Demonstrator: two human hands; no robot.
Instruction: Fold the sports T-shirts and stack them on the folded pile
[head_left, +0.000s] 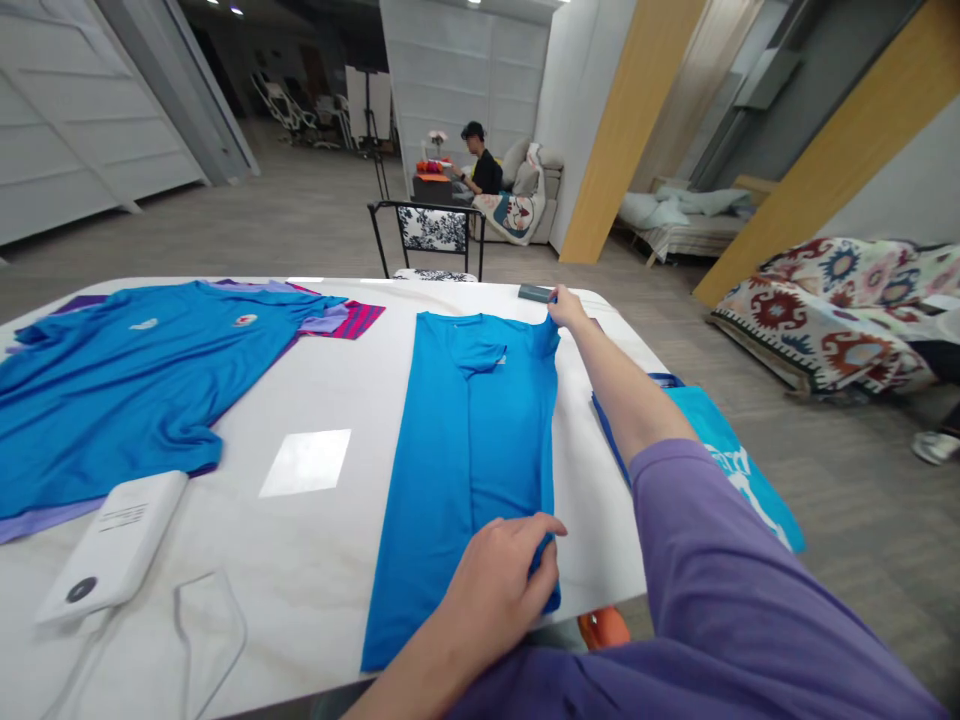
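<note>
A blue T-shirt [442, 450] lies on the white table [315, 570] in front of me, its left side folded in so that it forms a long narrow panel. One short sleeve lies across the chest. At the far right corner, my right hand [568, 308] pinches the shirt's other sleeve and lifts it slightly off the tabletop. My left hand [506, 565] rests on the near right edge of the same shirt, fabric showing between its thumb and forefinger.
Spread shirts [150, 370], blue on top, cover the table's left. A white device [116, 545] with a cable lies near them. A dark small box [534, 293] sits at the far edge, a turquoise bag [731, 450] at the right. Beyond are a chair [431, 230] and a seated person [484, 165].
</note>
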